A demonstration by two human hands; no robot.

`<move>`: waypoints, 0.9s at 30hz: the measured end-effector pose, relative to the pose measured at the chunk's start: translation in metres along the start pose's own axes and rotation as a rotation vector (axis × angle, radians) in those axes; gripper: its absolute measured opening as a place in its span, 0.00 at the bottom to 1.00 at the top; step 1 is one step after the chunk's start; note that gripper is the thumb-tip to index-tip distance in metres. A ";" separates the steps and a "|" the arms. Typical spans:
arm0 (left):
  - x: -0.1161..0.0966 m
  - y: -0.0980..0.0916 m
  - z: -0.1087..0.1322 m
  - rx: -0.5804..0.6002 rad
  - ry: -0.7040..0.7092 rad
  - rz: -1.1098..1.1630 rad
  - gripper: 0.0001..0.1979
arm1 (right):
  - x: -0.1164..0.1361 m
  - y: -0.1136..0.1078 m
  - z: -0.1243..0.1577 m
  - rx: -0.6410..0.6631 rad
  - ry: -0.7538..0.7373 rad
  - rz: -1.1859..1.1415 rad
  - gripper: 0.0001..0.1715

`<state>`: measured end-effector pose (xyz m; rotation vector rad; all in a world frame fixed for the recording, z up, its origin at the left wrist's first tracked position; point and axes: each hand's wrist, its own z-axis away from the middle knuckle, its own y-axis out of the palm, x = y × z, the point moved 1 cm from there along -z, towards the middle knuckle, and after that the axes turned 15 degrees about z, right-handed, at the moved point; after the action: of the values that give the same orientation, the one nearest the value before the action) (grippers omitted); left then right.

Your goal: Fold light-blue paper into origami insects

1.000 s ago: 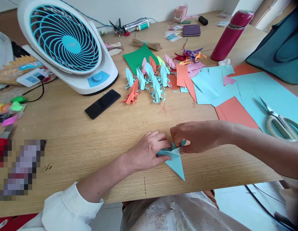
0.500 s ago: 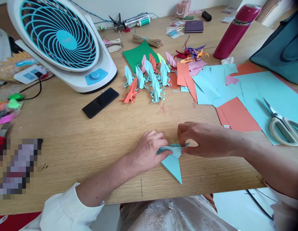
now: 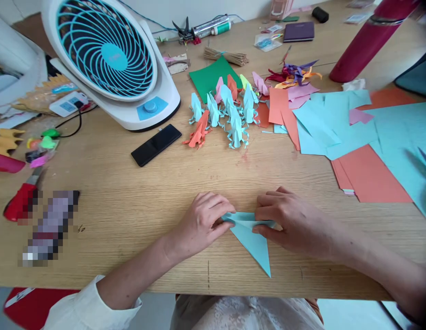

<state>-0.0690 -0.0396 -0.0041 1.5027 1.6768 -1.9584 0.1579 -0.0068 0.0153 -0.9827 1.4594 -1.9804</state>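
A light blue folded paper (image 3: pixel 254 245) lies near the table's front edge, its long point aimed toward me. My left hand (image 3: pixel 208 219) pinches the paper's upper left corner between thumb and fingers. On the right, my right hand (image 3: pixel 285 217) grips the upper right part, thumb below and fingers above a raised fold. Its fingers cover the right end of that fold. Farther back stand several folded paper figures, light blue ones (image 3: pixel 236 130) and an orange one (image 3: pixel 199 130) among them.
A white fan (image 3: pixel 161 98) and a black phone (image 3: pixel 156 144) are at the back left. Blue sheets (image 3: pixel 350 133), orange sheets (image 3: pixel 374 176) and a dark pink bottle (image 3: pixel 364 46) lie or stand right. Red-handled scissors or cutter (image 3: pixel 19 201) at far left, partly blurred.
The view has shifted right-to-left, so more of the left side shows. Both hands keep hold of the paper; the upper flap has been folded differently, and the right fingers lie lower over it.
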 end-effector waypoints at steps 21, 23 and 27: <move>0.022 -0.014 0.011 -0.059 0.053 0.005 0.04 | 0.003 0.007 -0.001 -0.109 -0.036 0.014 0.12; 0.023 -0.013 0.011 -0.070 0.045 0.017 0.04 | 0.002 0.008 -0.001 -0.093 -0.018 -0.007 0.13; 0.024 -0.012 0.011 -0.087 0.027 0.032 0.04 | 0.002 0.009 0.002 -0.095 0.017 -0.022 0.14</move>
<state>-0.0943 -0.0332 -0.0155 1.5215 1.7145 -1.8322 0.1575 -0.0120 0.0077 -1.0290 1.5713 -1.9549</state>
